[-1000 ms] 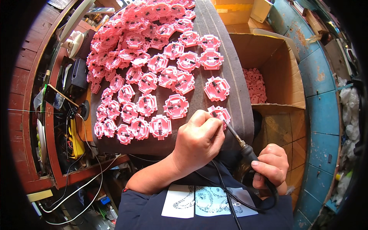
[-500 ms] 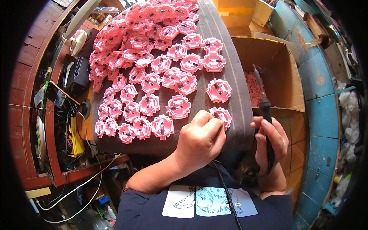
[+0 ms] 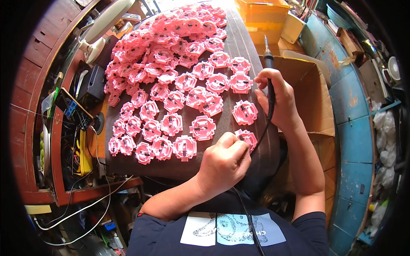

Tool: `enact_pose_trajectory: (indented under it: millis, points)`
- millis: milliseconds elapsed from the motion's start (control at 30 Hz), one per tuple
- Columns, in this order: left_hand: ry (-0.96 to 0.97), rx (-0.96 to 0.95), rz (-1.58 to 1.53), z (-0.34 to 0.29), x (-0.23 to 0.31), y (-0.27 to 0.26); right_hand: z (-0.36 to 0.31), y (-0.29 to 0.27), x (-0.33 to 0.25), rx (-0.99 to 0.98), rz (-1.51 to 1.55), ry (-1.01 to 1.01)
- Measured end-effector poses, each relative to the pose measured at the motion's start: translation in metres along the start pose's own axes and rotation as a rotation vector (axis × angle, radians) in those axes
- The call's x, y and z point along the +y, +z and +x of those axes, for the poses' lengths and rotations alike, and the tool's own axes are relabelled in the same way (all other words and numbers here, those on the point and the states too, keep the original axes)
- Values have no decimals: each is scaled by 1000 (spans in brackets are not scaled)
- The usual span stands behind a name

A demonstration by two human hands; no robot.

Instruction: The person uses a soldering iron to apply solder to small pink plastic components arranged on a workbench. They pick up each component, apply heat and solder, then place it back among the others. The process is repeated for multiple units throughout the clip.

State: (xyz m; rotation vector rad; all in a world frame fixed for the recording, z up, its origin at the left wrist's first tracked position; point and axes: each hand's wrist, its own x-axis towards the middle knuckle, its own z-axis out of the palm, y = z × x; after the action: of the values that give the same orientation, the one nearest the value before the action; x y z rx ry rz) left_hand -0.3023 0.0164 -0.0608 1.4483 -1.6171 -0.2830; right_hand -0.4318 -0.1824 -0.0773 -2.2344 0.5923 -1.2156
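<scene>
My right hand [image 3: 279,100] is wrapped round the dark handle of a soldering iron [image 3: 268,62], raised beside the right edge of the cloth-covered work surface. The iron's metal tip points up and away from me, and a black cable trails down from the handle. My left hand [image 3: 225,164] is closed in a pinch low on the surface, at the left edge of a pink plastic part [image 3: 247,140]. What its fingertips hold is hidden. Just beyond lies another pink part [image 3: 244,112] with small dark pieces inside.
Several similar pink parts spread leftward in loose rows, and a large pile [image 3: 158,47] of them covers the far left. An open cardboard box [image 3: 309,85] stands right of the surface. At left are a phone [image 3: 75,109], a lamp [image 3: 92,50] and loose white cables.
My right hand has moved forward and slightly left with the soldering iron, from low over the box side to beside the cloth. My left hand stays by the same pink part. The view has shifted slightly.
</scene>
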Motion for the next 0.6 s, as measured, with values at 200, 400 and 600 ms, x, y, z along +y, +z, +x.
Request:
enact_pose_trajectory:
  millis: [200,400,600]
  points:
    - [-9,-15,3,-1,0,-1,20,12,-2,-30,-201,-82]
    - [7,0,6,0,0,-1,33,17,-20,-103,-405,-27]
    - [-1,-5,0,1,0,0,34,22,-17,-132,-426,-15]
